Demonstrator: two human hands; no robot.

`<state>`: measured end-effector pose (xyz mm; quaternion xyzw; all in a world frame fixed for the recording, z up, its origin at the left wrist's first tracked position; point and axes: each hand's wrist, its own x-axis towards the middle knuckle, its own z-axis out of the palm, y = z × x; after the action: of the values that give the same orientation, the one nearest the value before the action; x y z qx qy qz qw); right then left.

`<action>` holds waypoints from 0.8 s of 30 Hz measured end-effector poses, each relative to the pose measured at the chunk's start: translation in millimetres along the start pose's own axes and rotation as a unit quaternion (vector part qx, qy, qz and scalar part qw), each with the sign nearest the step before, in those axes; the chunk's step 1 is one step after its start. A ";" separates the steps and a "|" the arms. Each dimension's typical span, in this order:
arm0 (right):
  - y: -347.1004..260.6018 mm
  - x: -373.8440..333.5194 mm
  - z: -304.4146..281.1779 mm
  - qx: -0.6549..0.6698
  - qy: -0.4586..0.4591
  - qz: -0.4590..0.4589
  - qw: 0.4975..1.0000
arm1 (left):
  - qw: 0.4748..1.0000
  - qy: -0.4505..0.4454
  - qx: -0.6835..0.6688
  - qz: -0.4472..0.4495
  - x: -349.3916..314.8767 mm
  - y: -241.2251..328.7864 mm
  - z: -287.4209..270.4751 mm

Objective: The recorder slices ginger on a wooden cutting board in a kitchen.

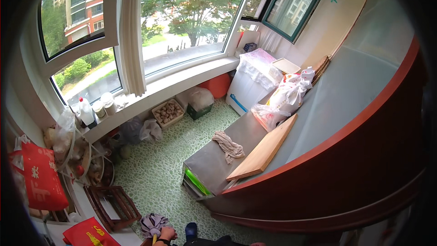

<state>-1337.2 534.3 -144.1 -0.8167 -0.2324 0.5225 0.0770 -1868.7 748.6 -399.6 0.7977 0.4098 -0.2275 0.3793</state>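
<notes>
At the bottom edge, my left hand (pixel 167 233), with a dark band at the wrist, is closed around the yellow handle of what looks like a mop (pixel 154 224). Its bunched grey-purple cloth head sits just left of my fingers, beside a dark brown wooden folding stool or rack (pixel 114 207). Only a sliver of my right hand (pixel 258 244) shows at the lower edge, and its fingers are hidden. My dark shoe (pixel 191 231) stands on the green pebble-patterned floor (pixel 168 182).
To the right, a grey metal counter (pixel 214 164) carries a beige rag (pixel 228 146) and a wooden board (pixel 264 150). Red bags (pixel 43 177) and a rack line the left. Under the window are a basket of round produce (pixel 168 112) and a green box (pixel 199 110). A white chest (pixel 249 86) fills the far corner.
</notes>
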 end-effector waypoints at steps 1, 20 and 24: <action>11.0 0.1 -1.9 0.035 -0.013 -0.009 0.999 | 0.975 0.033 -0.216 0.050 1.6 -0.6 0.7; 12.3 -34.4 11.2 0.094 -0.035 -0.085 0.991 | 0.996 0.028 0.088 -0.008 -4.0 14.5 17.8; 23.4 -47.0 7.8 0.124 -0.055 -0.068 0.988 | 0.996 0.008 0.093 -0.006 -25.1 36.1 -22.5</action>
<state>-1353.4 491.2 -117.7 -0.7529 -0.2247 0.5853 0.2000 -1851.7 740.7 -353.8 0.8291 0.3944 -0.2603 0.2988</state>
